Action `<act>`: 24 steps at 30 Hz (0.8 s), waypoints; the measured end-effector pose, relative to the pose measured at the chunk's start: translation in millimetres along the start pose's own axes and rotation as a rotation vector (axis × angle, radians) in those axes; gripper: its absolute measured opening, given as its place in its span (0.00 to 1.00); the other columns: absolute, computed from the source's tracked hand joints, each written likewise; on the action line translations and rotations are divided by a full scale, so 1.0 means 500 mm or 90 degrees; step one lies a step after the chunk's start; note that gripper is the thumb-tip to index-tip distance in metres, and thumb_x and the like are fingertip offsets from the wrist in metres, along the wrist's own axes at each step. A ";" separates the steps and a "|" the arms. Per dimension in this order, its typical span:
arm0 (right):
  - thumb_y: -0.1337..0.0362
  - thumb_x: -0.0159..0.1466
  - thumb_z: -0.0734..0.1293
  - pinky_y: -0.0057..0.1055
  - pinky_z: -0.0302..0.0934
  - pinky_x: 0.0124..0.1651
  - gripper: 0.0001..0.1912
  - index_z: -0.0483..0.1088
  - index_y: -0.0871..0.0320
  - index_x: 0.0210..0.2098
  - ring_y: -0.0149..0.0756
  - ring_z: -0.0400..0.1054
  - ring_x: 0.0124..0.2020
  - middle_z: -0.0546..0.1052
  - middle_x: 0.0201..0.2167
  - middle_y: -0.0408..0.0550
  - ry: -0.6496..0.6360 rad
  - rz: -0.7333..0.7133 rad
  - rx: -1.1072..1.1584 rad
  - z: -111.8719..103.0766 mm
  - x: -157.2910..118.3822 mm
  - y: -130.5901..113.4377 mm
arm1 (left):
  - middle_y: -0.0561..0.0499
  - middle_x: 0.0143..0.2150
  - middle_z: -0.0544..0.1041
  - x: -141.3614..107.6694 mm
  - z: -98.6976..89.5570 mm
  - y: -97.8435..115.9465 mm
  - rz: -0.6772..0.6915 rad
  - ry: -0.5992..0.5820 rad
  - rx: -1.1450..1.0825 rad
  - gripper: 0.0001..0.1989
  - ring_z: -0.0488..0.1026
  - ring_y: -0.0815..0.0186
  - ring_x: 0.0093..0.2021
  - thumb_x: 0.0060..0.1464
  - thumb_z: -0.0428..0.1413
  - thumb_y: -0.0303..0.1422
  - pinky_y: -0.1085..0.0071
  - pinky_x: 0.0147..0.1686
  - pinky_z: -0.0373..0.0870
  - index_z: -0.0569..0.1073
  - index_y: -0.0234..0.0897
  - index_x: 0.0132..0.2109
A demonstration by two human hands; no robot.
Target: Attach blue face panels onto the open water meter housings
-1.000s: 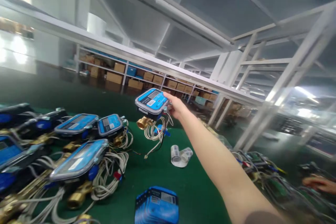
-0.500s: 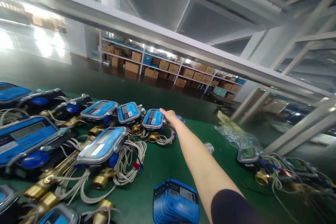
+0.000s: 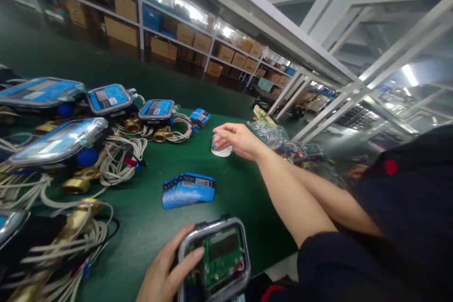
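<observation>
My left hand (image 3: 171, 264), at the bottom, grips a clear-lidded meter housing (image 3: 226, 257) with a green circuit board inside; its thumb and fingers lie on the rim and lid. Farther out, my right hand (image 3: 240, 139) has its fingers curled round the top of a small clear container (image 3: 222, 150) with a white base on the green table. Between the hands lies a fanned stack of blue face plates (image 3: 189, 190). Beyond them sits a blue-faced meter (image 3: 156, 109) with a brass fitting and coiled grey cable. A small blue bundle (image 3: 200, 118) is to its right.
More blue meters (image 3: 109, 97) with brass fittings and cables crowd the left side. A plastic bag (image 3: 269, 133) and other cabled units (image 3: 313, 151) lie at the right. A person in dark clothing (image 3: 417, 217) is close at right, a bare forearm (image 3: 336, 203) stretched behind mine.
The view has swung right and down. My right hand has come away from the far meter to the clear container. My left hand with the open-faced housing and the other person have come into view.
</observation>
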State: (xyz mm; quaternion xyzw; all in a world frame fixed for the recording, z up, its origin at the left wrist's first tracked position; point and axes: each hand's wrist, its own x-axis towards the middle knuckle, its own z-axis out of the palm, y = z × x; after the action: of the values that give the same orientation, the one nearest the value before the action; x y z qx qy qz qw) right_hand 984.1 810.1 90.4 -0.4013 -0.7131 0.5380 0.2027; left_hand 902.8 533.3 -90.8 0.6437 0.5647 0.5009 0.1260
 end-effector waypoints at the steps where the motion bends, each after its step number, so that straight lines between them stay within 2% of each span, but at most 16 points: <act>1: 0.61 0.63 0.70 0.27 0.68 0.35 0.09 0.73 0.61 0.37 0.30 0.73 0.26 0.78 0.28 0.45 0.009 -0.004 0.021 -0.006 -0.049 0.025 | 0.42 0.65 0.60 -0.003 -0.003 0.002 0.031 -0.001 -0.018 0.35 0.65 0.50 0.61 0.57 0.58 0.42 0.56 0.54 0.71 0.51 0.55 0.67; 3: 0.56 0.62 0.70 0.27 0.68 0.35 0.13 0.73 0.61 0.38 0.31 0.74 0.29 0.78 0.30 0.46 0.029 -0.015 0.071 -0.002 -0.138 0.084 | 0.41 0.66 0.58 -0.004 -0.015 -0.002 0.056 -0.007 -0.034 0.45 0.63 0.47 0.63 0.51 0.61 0.40 0.54 0.55 0.71 0.46 0.52 0.70; 5: 0.50 0.59 0.71 0.30 0.68 0.38 0.19 0.75 0.61 0.39 0.35 0.74 0.33 0.79 0.32 0.48 0.050 -0.028 0.126 0.022 -0.217 0.145 | 0.41 0.65 0.61 0.000 -0.027 -0.009 0.035 -0.012 -0.024 0.52 0.65 0.45 0.61 0.47 0.63 0.39 0.54 0.55 0.72 0.41 0.47 0.71; 7: 0.45 0.59 0.70 0.33 0.67 0.44 0.25 0.75 0.60 0.44 0.39 0.74 0.40 0.80 0.38 0.51 0.044 -0.029 0.162 0.057 -0.287 0.198 | 0.40 0.65 0.61 0.004 -0.027 -0.011 0.032 -0.006 -0.010 0.55 0.65 0.43 0.61 0.45 0.64 0.40 0.52 0.56 0.71 0.38 0.45 0.71; 9: 0.43 0.61 0.66 0.37 0.64 0.51 0.28 0.73 0.58 0.50 0.43 0.72 0.48 0.78 0.46 0.52 0.026 -0.029 0.199 0.089 -0.346 0.240 | 0.40 0.65 0.59 0.008 -0.007 -0.002 0.079 -0.008 -0.004 0.54 0.63 0.43 0.62 0.47 0.64 0.38 0.52 0.58 0.68 0.38 0.46 0.71; 10: 0.43 0.62 0.66 0.37 0.63 0.54 0.28 0.71 0.57 0.52 0.44 0.71 0.51 0.77 0.49 0.52 0.053 -0.038 0.207 0.100 -0.370 0.256 | 0.39 0.66 0.57 0.011 0.010 0.006 0.111 -0.016 -0.006 0.53 0.61 0.43 0.63 0.47 0.64 0.37 0.52 0.59 0.67 0.39 0.47 0.71; 13: 0.45 0.59 0.70 0.38 0.61 0.57 0.27 0.71 0.55 0.51 0.46 0.70 0.52 0.76 0.50 0.51 0.227 -0.057 0.208 0.103 -0.415 0.290 | 0.37 0.67 0.52 0.029 0.067 0.036 0.184 -0.058 -0.020 0.53 0.56 0.46 0.66 0.48 0.64 0.34 0.52 0.60 0.64 0.38 0.48 0.71; 14: 0.46 0.57 0.71 0.38 0.62 0.56 0.27 0.71 0.55 0.50 0.47 0.70 0.51 0.76 0.50 0.52 0.280 -0.056 0.211 0.096 -0.421 0.297 | 0.36 0.68 0.51 0.037 0.080 0.045 0.195 -0.069 -0.016 0.54 0.55 0.46 0.67 0.47 0.65 0.33 0.50 0.61 0.62 0.38 0.48 0.71; 16: 0.47 0.55 0.72 0.39 0.65 0.52 0.26 0.72 0.56 0.48 0.48 0.71 0.49 0.77 0.47 0.53 0.334 -0.047 0.231 0.076 -0.424 0.306 | 0.35 0.69 0.50 0.058 0.083 0.055 0.194 -0.128 0.002 0.57 0.50 0.44 0.69 0.44 0.68 0.35 0.45 0.64 0.55 0.39 0.46 0.71; 17: 0.48 0.54 0.73 0.39 0.67 0.50 0.27 0.72 0.56 0.47 0.49 0.72 0.48 0.77 0.46 0.53 0.343 -0.040 0.246 0.066 -0.424 0.309 | 0.35 0.71 0.48 0.070 0.073 0.052 0.172 -0.167 0.018 0.58 0.47 0.43 0.70 0.42 0.68 0.38 0.44 0.65 0.51 0.40 0.45 0.71; 19: 0.48 0.53 0.74 0.39 0.68 0.46 0.27 0.72 0.56 0.47 0.50 0.73 0.46 0.78 0.45 0.53 0.334 -0.026 0.276 0.052 -0.424 0.312 | 0.38 0.73 0.43 0.099 0.037 0.024 0.055 -0.218 0.073 0.58 0.42 0.45 0.71 0.44 0.66 0.45 0.48 0.67 0.47 0.38 0.42 0.71; 20: 0.48 0.53 0.74 0.39 0.69 0.45 0.27 0.72 0.56 0.47 0.50 0.73 0.46 0.78 0.44 0.53 0.325 -0.022 0.287 0.049 -0.425 0.315 | 0.39 0.73 0.41 0.115 0.017 0.000 -0.043 -0.187 0.107 0.55 0.42 0.48 0.71 0.48 0.62 0.47 0.52 0.68 0.48 0.37 0.40 0.71; 21: 0.48 0.54 0.74 0.39 0.69 0.45 0.27 0.72 0.56 0.47 0.51 0.73 0.46 0.78 0.44 0.54 0.318 -0.022 0.295 0.047 -0.426 0.317 | 0.42 0.73 0.43 0.134 -0.001 -0.028 -0.168 -0.108 0.181 0.49 0.42 0.52 0.72 0.53 0.57 0.50 0.56 0.68 0.48 0.39 0.40 0.71; 22: 0.48 0.54 0.74 0.39 0.69 0.45 0.27 0.72 0.56 0.47 0.51 0.73 0.46 0.78 0.44 0.54 0.315 -0.025 0.301 0.048 -0.426 0.320 | 0.38 0.73 0.42 0.153 -0.014 -0.058 -0.237 -0.057 0.222 0.46 0.40 0.48 0.72 0.55 0.53 0.51 0.50 0.68 0.45 0.42 0.36 0.71; 24: 0.47 0.53 0.74 0.39 0.69 0.43 0.28 0.72 0.56 0.47 0.52 0.73 0.46 0.78 0.44 0.54 0.315 -0.035 0.316 0.051 -0.425 0.328 | 0.26 0.71 0.44 0.193 -0.015 -0.111 -0.320 -0.004 0.270 0.49 0.38 0.36 0.70 0.52 0.53 0.52 0.39 0.65 0.42 0.47 0.23 0.69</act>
State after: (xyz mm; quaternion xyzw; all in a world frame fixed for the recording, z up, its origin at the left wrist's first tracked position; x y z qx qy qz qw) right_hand 1150.4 642.7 -40.3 -0.4389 -0.5004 0.5756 0.4751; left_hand 850.0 630.7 -79.2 0.4976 0.7974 0.3230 0.1107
